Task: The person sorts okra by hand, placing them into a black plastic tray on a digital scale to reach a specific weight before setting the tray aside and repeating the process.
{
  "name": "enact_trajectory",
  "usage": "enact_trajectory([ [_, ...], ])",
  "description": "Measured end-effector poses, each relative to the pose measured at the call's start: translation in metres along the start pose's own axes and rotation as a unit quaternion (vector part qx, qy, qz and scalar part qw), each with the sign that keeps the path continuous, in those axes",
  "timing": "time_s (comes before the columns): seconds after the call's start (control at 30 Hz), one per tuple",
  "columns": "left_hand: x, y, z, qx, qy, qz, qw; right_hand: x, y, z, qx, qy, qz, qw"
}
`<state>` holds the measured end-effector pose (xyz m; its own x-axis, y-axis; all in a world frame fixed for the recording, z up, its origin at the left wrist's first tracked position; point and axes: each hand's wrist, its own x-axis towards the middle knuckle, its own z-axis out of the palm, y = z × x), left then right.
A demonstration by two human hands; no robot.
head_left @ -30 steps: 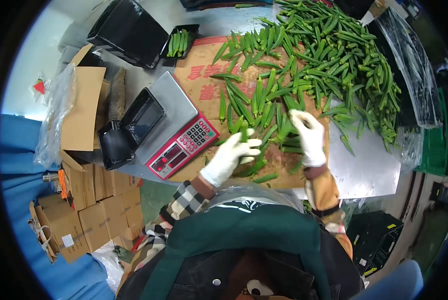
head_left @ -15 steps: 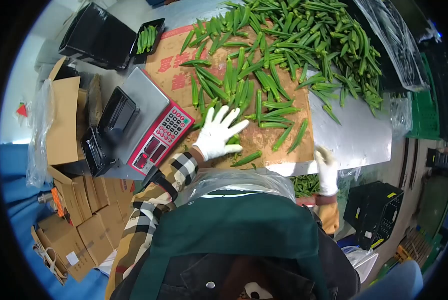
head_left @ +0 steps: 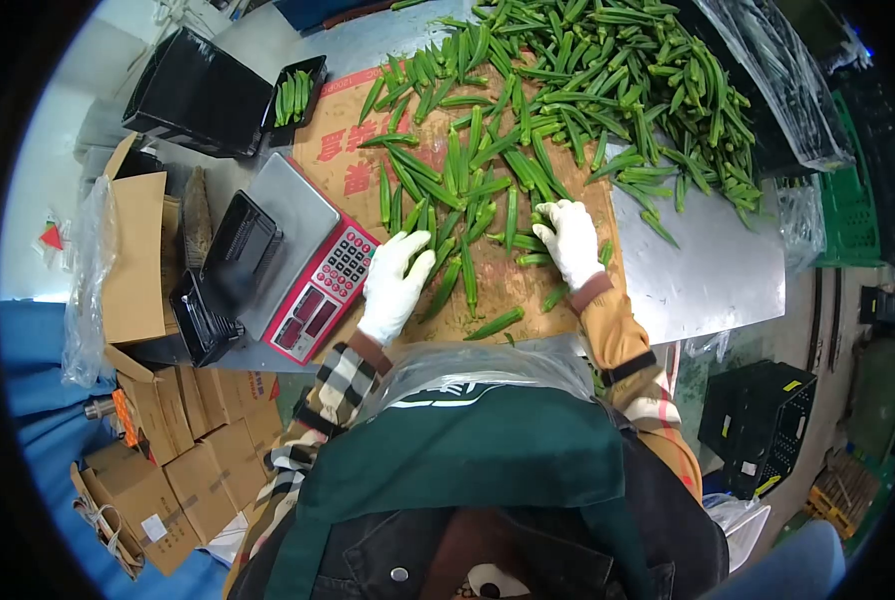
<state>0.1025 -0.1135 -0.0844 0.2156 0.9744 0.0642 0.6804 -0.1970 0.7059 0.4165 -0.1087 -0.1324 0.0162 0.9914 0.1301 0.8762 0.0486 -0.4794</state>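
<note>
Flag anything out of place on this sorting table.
One okra pod lies alone near the front edge of the cardboard, apart from the okra spread that the left hand and right hand rest on. Nothing else looks spilled or damaged.

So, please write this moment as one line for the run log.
left hand: flat on okra pods, beside scale | right hand: on pods, grip unclear | surface: cardboard

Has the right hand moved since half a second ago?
Yes. The right hand has come up from below the table edge onto the cardboard, among the okra pods.
</note>
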Motion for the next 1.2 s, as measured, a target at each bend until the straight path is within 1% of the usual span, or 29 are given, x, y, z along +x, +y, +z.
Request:
enact_trajectory([
  [0.03,-0.008,-0.003,-0.002,0.018,0.029,0.022,0.999,-0.008,-0.010,-0.014,0.038,0.041,-0.017,0.998],
  [0.13,-0.027,-0.008,0.002,-0.096,0.003,-0.082,0.992,-0.034,-0.032,-0.045,0.109,0.129,-0.104,0.980],
  [0.17,-0.031,-0.005,0.008,-0.147,-0.012,-0.113,0.982,-0.045,-0.041,-0.055,0.104,0.121,-0.133,0.978],
  [0.2,-0.029,0.018,0.004,-0.246,-0.068,-0.148,0.956,-0.056,-0.052,-0.063,0.101,0.113,-0.164,0.975],
  [0.23,-0.023,0.040,0.003,-0.369,-0.128,-0.189,0.901,-0.065,-0.063,-0.068,0.112,0.120,-0.204,0.965],
  [0.27,-0.015,0.059,0.005,-0.485,-0.183,-0.224,0.825,-0.074,-0.069,-0.064,0.148,0.118,-0.230,0.954],
  [0.33,0.000,0.089,0.013,-0.551,-0.252,-0.235,0.760,-0.082,-0.083,-0.067,0.141,0.080,-0.267,0.950],
  [0.37,0.002,0.096,0.021,-0.603,-0.262,-0.274,0.702,-0.084,-0.087,-0.065,0.149,0.071,-0.269,0.949],
  [0.47,0.012,0.098,0.021,-0.594,-0.286,-0.249,0.709,-0.084,-0.091,-0.067,0.167,0.079,-0.236,0.954],
  [0.5,0.013,0.098,0.020,-0.605,-0.285,-0.251,0.699,-0.086,-0.088,-0.065,0.168,0.093,-0.232,0.954],
  [0.6,0.013,0.100,0.011,-0.613,-0.273,-0.254,0.696,-0.090,-0.085,-0.061,0.194,0.111,-0.176,0.959],
  [0.67,0.016,0.084,0.009,-0.622,-0.235,-0.247,0.704,-0.092,-0.074,-0.058,0.208,0.141,-0.111,0.962],
  [0.7,0.018,0.058,0.012,-0.665,-0.224,-0.233,0.673,-0.092,-0.069,-0.066,0.195,0.125,-0.056,0.971],
  [0.73,0.018,0.050,-0.001,-0.675,-0.190,-0.242,0.670,-0.095,-0.054,-0.060,0.216,0.161,-0.001,0.963],
  [0.77,0.018,0.039,-0.011,-0.695,-0.173,-0.246,0.653,-0.099,-0.038,-0.055,0.272,0.166,0.074,0.945],
  [0.8,0.017,0.030,-0.019,-0.714,-0.154,-0.250,0.636,-0.103,-0.026,-0.058,0.234,0.171,0.112,0.951],
  [0.87,0.014,0.020,-0.030,-0.716,-0.130,-0.253,0.637,-0.115,0.011,-0.044,0.283,0.145,0.220,0.922],
  [0.93,0.011,0.019,-0.034,-0.718,-0.121,-0.249,0.639,-0.122,0.038,-0.031,0.251,0.126,0.246,0.928],
  [0.97,0.011,0.019,-0.033,-0.721,-0.118,-0.250,0.635,-0.125,0.047,-0.026,0.143,0.110,0.245,0.953],
  [1.07,0.009,0.019,-0.028,-0.734,-0.119,-0.250,0.620,-0.122,0.040,-0.009,0.245,0.095,0.324,0.909],
  [1.1,0.009,0.021,-0.027,-0.734,-0.119,-0.254,0.618,-0.124,0.044,-0.003,0.216,0.079,0.314,0.921],
  [1.2,0.009,0.029,-0.027,-0.730,-0.114,-0.268,0.619,-0.128,0.061,0.015,0.168,0.115,0.294,0.934],
])
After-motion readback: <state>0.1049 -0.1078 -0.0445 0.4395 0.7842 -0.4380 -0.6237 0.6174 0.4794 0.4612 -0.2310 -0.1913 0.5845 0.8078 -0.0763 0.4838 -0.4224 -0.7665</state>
